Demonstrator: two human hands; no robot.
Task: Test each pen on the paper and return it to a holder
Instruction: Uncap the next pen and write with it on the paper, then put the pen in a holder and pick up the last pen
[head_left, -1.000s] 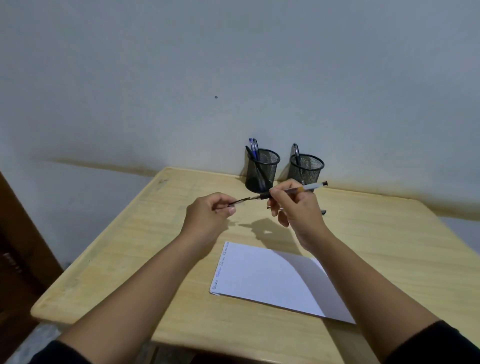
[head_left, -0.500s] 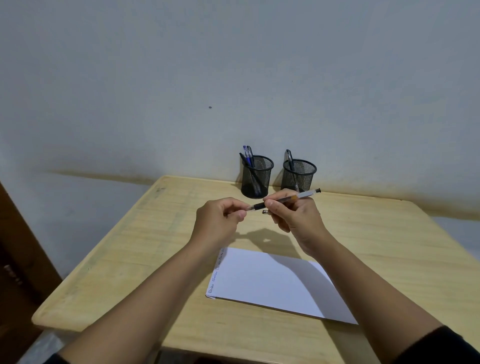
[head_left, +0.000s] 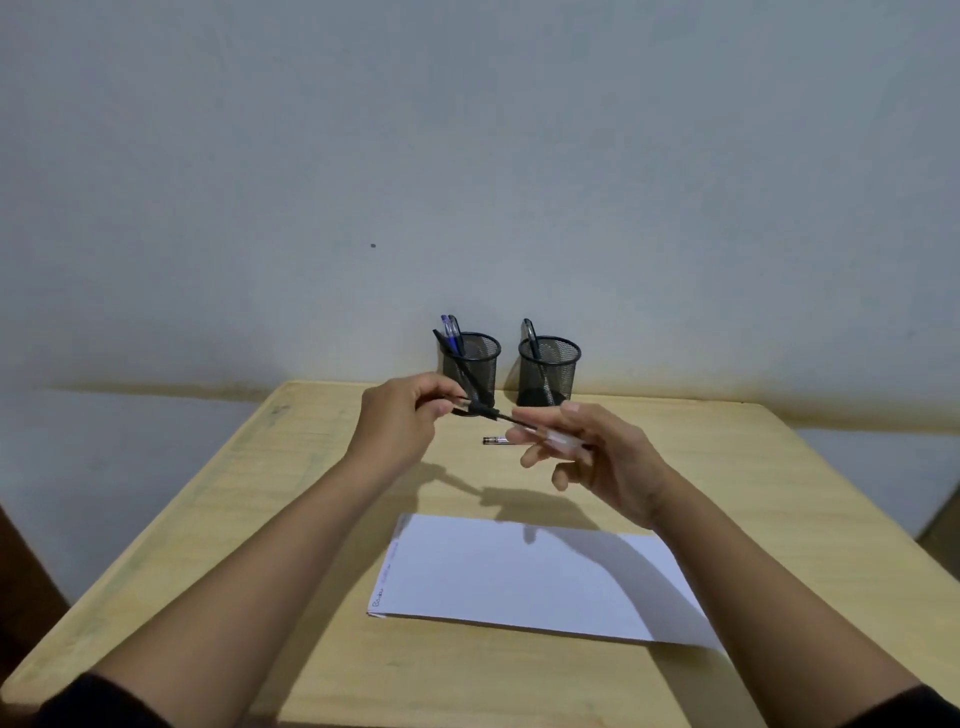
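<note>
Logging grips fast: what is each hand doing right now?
Left hand: fingers pinch the pen at its tip end.
Right hand: holds the pen's barrel.

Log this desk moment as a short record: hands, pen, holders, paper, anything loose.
left hand: pinches the dark tip end of the pen
right hand: holds the pen's clear barrel
pen: above the table, blurred
left holder: several pens inside
right holder: one pen inside
paper: flat, scribbles along its left edge
loose item: small, dark, on the table; perhaps a cap
</note>
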